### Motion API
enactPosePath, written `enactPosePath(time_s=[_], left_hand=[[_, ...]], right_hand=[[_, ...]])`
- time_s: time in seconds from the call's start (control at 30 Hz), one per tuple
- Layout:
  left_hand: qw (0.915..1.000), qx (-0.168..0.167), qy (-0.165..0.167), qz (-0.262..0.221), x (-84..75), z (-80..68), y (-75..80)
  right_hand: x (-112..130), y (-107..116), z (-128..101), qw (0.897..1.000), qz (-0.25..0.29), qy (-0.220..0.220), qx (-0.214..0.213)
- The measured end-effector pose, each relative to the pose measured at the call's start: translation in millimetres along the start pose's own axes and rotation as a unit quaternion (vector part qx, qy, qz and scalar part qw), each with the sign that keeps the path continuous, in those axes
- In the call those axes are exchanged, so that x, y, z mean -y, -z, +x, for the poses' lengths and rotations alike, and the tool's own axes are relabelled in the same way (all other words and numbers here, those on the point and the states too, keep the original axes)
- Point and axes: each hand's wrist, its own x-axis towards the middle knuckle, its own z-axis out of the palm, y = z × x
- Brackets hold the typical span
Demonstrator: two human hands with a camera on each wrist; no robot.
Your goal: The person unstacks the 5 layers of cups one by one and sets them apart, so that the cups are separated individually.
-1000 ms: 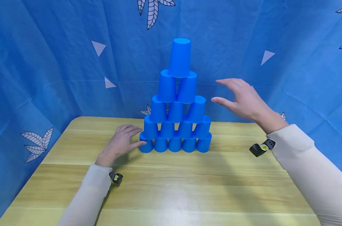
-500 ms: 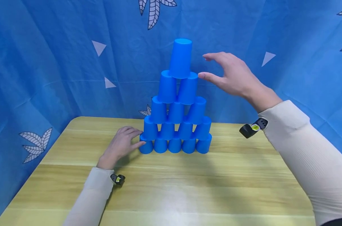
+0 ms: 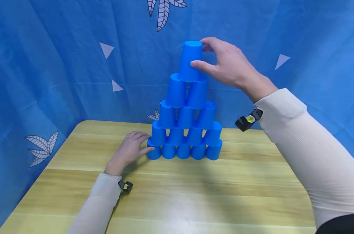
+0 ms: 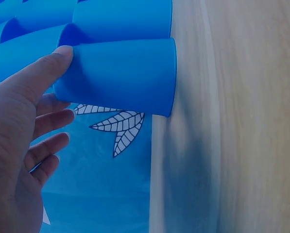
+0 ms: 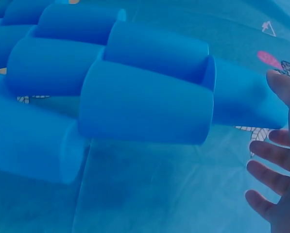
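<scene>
Blue plastic cups stand upside down in a five-row pyramid [image 3: 184, 130] at the back middle of the wooden table [image 3: 179, 195]. My right hand [image 3: 207, 57] is raised to the single top cup [image 3: 190, 60]. Its thumb lies on the front and its forefinger curls over the back of the rim. In the right wrist view the thumb [image 5: 283, 87] touches that cup [image 5: 247, 107], and the other fingers [image 5: 266, 170] spread beyond it. My left hand [image 3: 137, 144] rests on the table. Its thumb [image 4: 42, 73] touches the bottom-left cup [image 4: 120, 75] and its fingers are relaxed.
A blue cloth backdrop [image 3: 62, 65] with white leaves and triangles hangs close behind and beside the table. The pyramid sits near the table's far edge. Bare wood stretches in front of the cups. Both forearms wear cream sleeves with small wrist cameras.
My right hand rose from beside the third row up and left to the top cup and closed its thumb and forefinger on it. The left hand stayed put.
</scene>
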Motion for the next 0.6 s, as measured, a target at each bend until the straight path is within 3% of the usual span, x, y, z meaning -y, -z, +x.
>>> enactPosePath(time_s=[0.27, 0.6], left_hand=[[1.0, -0.009, 0.001, 0.002, -1.0, 1.2, -4.4], [0.9999, -0.009, -0.004, 0.007, -0.6, 0.3, -4.3]], right_hand=[[7.9, -2.0, 11.1, 0.999, 0.004, -0.027, -0.019], [15.5, -4.4, 13.1, 0.999, 0.006, 0.0, -0.045]])
